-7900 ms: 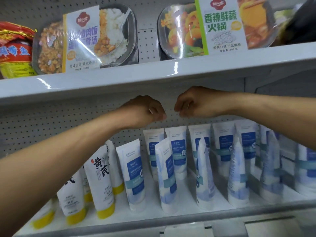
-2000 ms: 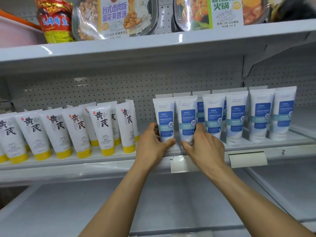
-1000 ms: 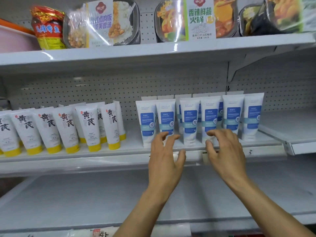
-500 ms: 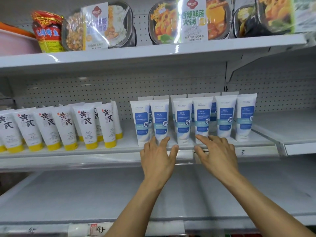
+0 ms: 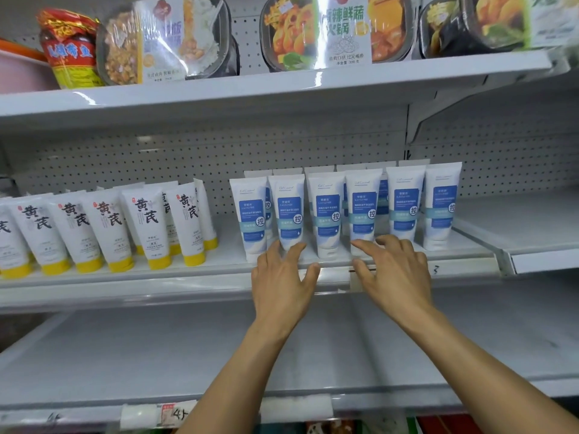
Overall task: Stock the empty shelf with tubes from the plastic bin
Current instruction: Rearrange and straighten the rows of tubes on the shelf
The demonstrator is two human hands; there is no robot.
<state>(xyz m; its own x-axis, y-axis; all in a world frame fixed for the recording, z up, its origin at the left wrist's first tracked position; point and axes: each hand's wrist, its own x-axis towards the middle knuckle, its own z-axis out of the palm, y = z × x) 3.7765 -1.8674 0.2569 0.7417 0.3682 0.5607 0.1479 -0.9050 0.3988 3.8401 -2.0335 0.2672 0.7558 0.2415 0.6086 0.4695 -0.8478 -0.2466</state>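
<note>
Several white tubes with blue labels (image 5: 363,211) stand upright in rows on the middle shelf (image 5: 219,267). My left hand (image 5: 283,285) reaches to the shelf's front edge, fingers spread, its fingertips at the caps of the second tube from the left (image 5: 289,211). My right hand (image 5: 394,274) is spread beside it, fingertips at the bases of the fourth and fifth tubes. Neither hand grips a tube. The plastic bin is out of view.
White tubes with yellow caps (image 5: 109,227) fill the left of the same shelf. Packaged meal trays (image 5: 329,29) and a red snack bag (image 5: 72,48) sit on the top shelf. A bare shelf (image 5: 188,349) lies below, another (image 5: 532,227) at right.
Both hands have come down from the shelf's back to its front edge, let go of the front tubes and spread open. Over the last half second they barely moved.
</note>
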